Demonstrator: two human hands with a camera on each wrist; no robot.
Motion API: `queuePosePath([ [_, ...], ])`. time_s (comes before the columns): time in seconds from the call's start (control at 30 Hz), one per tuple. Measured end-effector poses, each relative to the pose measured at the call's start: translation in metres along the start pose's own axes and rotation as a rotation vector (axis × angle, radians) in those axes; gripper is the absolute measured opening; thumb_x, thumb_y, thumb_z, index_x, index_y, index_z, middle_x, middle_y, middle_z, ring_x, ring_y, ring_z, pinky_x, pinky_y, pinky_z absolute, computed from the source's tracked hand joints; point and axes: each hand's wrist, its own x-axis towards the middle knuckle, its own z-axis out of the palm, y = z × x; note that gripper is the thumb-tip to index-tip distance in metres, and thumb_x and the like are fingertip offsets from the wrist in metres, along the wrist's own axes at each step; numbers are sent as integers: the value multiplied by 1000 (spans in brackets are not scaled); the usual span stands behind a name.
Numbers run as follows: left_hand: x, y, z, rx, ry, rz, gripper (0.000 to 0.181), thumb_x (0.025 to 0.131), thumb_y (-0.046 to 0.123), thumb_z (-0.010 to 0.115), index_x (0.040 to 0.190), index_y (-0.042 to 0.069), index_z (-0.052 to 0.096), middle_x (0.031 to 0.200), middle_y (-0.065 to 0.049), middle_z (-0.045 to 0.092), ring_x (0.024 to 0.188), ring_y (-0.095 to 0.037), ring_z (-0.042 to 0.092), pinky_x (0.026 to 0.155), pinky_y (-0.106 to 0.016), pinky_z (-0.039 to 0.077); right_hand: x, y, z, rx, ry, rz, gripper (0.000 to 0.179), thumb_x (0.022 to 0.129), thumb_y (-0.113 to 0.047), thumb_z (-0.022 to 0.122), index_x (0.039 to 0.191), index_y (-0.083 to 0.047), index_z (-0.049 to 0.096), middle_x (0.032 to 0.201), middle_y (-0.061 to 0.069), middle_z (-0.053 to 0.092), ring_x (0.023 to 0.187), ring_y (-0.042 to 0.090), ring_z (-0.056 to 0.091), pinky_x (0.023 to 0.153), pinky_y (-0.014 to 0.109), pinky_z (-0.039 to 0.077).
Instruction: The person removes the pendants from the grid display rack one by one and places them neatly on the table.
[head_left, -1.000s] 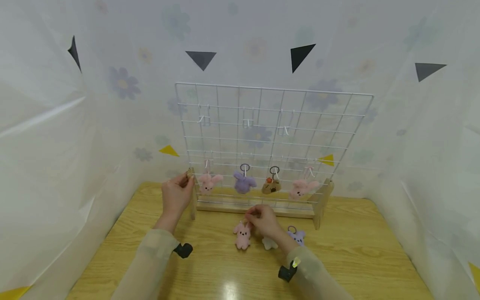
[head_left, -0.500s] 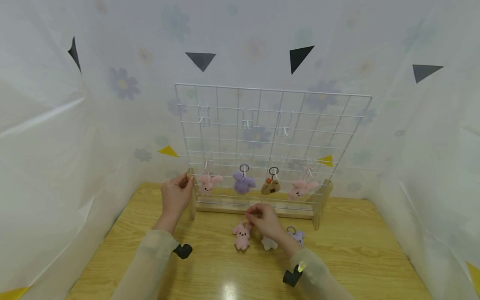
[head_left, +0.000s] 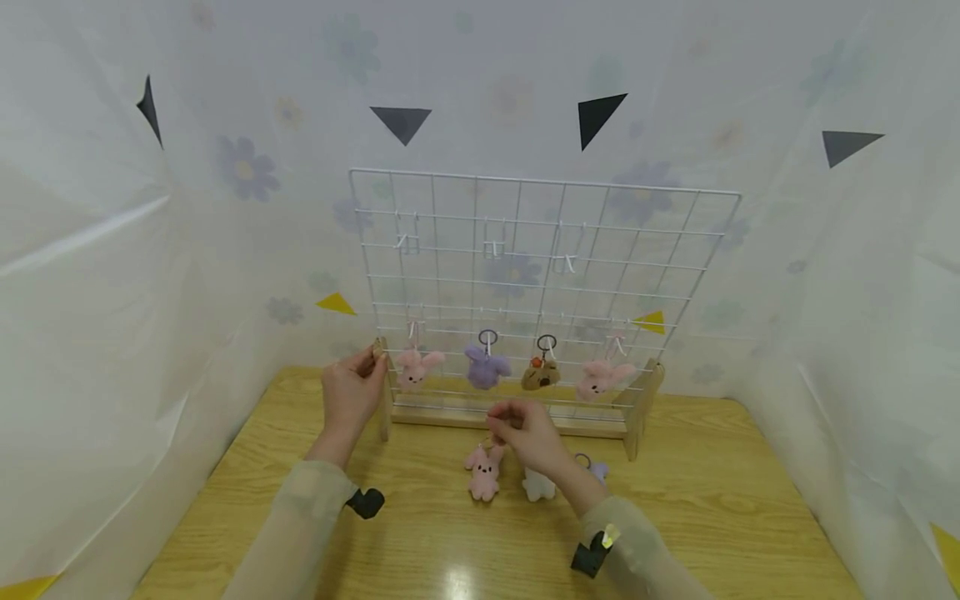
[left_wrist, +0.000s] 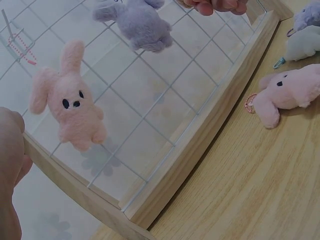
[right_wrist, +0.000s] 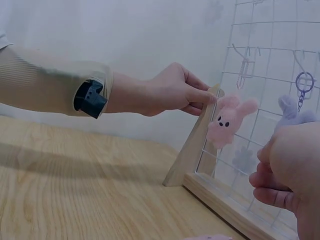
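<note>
My left hand (head_left: 352, 392) grips the top of the wooden left post (head_left: 385, 392) of a stand holding a white wire grid (head_left: 517, 275). My right hand (head_left: 528, 433) hovers in front of the grid's base, fingers loosely bent, with nothing visible in them. Beneath it lies a pink bunny plush keychain (head_left: 483, 475), its beaded loop (left_wrist: 250, 103) on the table, apart from the fingers. A white plush (head_left: 538, 485) and a purple plush (head_left: 597, 472) lie beside it, partly covered by my right hand and wrist. A pink bunny (right_wrist: 225, 125) hangs close to my left hand.
Along the lower row hang a purple bunny (head_left: 486, 367), a brown plush (head_left: 541, 375) and another pink bunny (head_left: 602, 379). Three white hooks (head_left: 492, 248) sit higher on the grid. A wooden table (head_left: 420, 542) lies below; plastic sheeting surrounds it.
My right hand has risen slightly from the pink bunny's loop on the table, and its fingers have loosened. The left hand keeps its grip on the post.
</note>
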Motion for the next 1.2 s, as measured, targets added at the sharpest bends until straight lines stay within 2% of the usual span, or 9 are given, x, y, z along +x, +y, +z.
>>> queuePosePath([
  [0.23, 0, 0, -1, -1, 1, 16, 22, 97, 8, 78, 114, -7, 77, 99, -21, 78, 82, -31, 79, 68, -39, 65, -2, -18, 0, 36, 5, -2, 20, 104, -5, 69, 114, 12, 69, 97, 13, 73, 87, 45, 72, 74, 40, 64],
  [0.53, 0, -2, 0, 4, 12, 6, 23, 96, 7, 79, 113, -8, 77, 99, -22, 77, 81, -31, 79, 67, -29, 63, -11, -32, -11, 28, 49, -12, 19, 104, -10, 71, 114, 5, 72, 97, 9, 74, 88, 37, 73, 77, 36, 64],
  [0.7, -1, 0, 0, 7, 8, 22, 23, 97, 9, 78, 114, -8, 77, 98, -22, 78, 81, -31, 79, 67, -38, 65, -21, -36, -25, 15, 74, -35, 18, 105, -11, 70, 114, 4, 72, 97, 10, 73, 87, 38, 72, 77, 34, 63],
  [0.8, -1, 1, 1, 2, -3, 25, 23, 98, 10, 78, 114, -7, 78, 97, -21, 78, 80, -31, 79, 67, -41, 65, -29, -37, -37, 10, 99, -59, 17, 104, -8, 70, 112, 6, 72, 97, 10, 74, 84, 33, 73, 76, 33, 64],
  [1.03, -1, 1, 1, 0, -4, 5, 25, 99, 10, 77, 115, -8, 77, 98, -22, 77, 81, -31, 79, 67, -40, 65, -43, -39, -65, -8, 157, -95, 16, 103, -5, 70, 111, 9, 71, 96, 15, 72, 79, 19, 72, 75, 34, 65],
  [1.2, -1, 1, 0, 13, -5, 24, 25, 98, 10, 78, 115, -8, 77, 98, -23, 77, 80, -32, 79, 67, -42, 65, -45, -37, -81, 5, 188, -120, 12, 102, 0, 69, 108, 11, 70, 96, 16, 72, 78, 16, 72, 73, 32, 65],
])
